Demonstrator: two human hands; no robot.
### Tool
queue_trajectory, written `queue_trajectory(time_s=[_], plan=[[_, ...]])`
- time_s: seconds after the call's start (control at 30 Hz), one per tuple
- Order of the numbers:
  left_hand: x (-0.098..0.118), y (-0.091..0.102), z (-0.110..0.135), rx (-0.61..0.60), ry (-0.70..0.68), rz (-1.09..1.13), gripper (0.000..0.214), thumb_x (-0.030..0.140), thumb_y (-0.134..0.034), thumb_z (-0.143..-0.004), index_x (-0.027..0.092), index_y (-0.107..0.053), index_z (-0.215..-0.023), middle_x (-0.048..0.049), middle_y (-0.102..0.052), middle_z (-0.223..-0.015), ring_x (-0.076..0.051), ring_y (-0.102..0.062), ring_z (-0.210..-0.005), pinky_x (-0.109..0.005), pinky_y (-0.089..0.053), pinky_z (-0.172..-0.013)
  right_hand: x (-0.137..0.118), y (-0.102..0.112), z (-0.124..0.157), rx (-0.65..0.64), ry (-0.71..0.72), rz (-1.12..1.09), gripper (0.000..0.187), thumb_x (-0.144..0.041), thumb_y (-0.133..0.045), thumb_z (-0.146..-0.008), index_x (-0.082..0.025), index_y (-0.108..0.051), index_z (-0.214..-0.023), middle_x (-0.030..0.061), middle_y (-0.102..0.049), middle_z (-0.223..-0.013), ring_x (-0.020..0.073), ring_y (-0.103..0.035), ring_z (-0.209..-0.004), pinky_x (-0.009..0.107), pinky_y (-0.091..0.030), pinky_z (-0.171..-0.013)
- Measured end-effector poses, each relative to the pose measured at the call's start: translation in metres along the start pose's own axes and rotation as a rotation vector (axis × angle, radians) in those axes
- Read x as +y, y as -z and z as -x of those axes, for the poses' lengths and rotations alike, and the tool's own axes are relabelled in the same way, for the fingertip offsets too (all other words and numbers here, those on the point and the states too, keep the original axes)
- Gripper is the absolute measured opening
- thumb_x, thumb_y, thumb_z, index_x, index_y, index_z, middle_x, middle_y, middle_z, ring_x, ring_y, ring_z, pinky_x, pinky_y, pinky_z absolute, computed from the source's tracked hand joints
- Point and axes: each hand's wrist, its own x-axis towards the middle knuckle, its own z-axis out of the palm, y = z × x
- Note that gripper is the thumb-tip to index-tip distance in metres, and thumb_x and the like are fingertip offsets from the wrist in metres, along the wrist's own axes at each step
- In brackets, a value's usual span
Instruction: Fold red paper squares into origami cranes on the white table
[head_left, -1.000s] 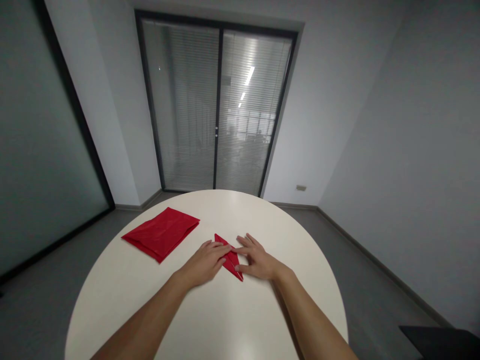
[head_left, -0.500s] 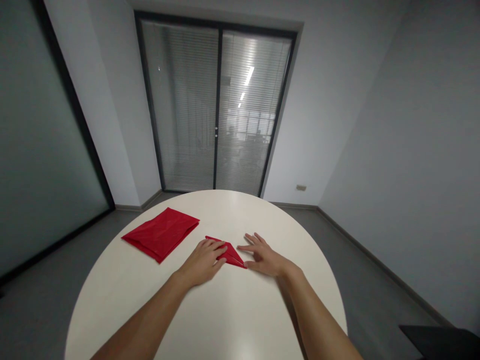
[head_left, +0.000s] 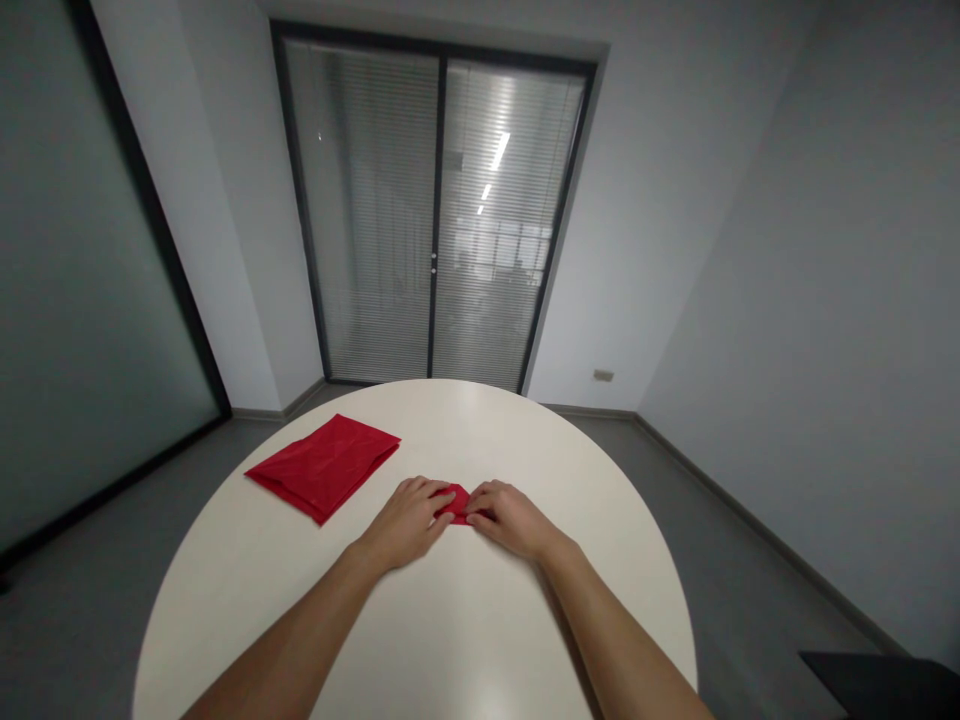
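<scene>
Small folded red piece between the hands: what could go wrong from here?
The left hand and right hand cover the ends of the small folded red piece, so a misaligned edge could go unnoticed. With both hands on it, uneven pulling might crumple or shift it. The larger red piece has a corner near the rim of the white table; a stray left-arm sweep could perhaps push it over.

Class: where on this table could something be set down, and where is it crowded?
Free: white tabletop between the forearms, and rightward from the right hand to the rim. Crowded: the middle, where left hand and right hand touch the small red piece; left, under the large red piece.
</scene>
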Motion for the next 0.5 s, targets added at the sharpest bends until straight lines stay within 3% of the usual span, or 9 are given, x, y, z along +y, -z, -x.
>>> queue_trajectory(time_s=[0.13, 0.3, 0.5], plan=[[0.0008, 0.0015, -0.0012, 0.007, 0.004, 0.009, 0.031, 0.027, -0.046, -0.103, 0.026, -0.072, -0.12, -0.0035, -0.071, -0.129, -0.024, -0.061, -0.111, -0.042, -0.043, -0.103, 0.0094, 0.0005, 0.0034, 0.015, -0.04, -0.018, 0.02, -0.018, -0.06, -0.093, -0.023, -0.079, -0.094, 0.0037, -0.075, -0.096, 0.0186, -0.065, -0.092, 0.028, -0.046, -0.087], [0.0045, 0.0046, -0.0036, 0.014, 0.037, 0.02, 0.036, 0.023, -0.039, -0.104, 0.024, -0.075, -0.113, -0.0042, -0.074, -0.121, -0.024, -0.064, -0.104, -0.041, -0.044, -0.099, 0.0098, 0.0013, 0.0038, 0.026, -0.113, -0.014, 0.02, -0.02, -0.06, -0.092, -0.023, -0.079, -0.099, 0.0042, -0.076, -0.094, 0.0189, -0.066, -0.087, 0.027, -0.047, -0.08], [0.0099, 0.0001, -0.0067, 0.043, 0.153, 0.0, 0.031, 0.019, -0.046, -0.101, 0.024, -0.075, -0.109, -0.0038, -0.077, -0.107, -0.024, -0.065, -0.099, -0.037, -0.047, -0.091, 0.0083, 0.0012, 0.0035, 0.046, -0.133, -0.038, 0.026, -0.017, -0.058, -0.092, -0.023, -0.077, -0.108, 0.0053, -0.076, -0.103, 0.0199, -0.066, -0.093, 0.029, -0.048, -0.085]])
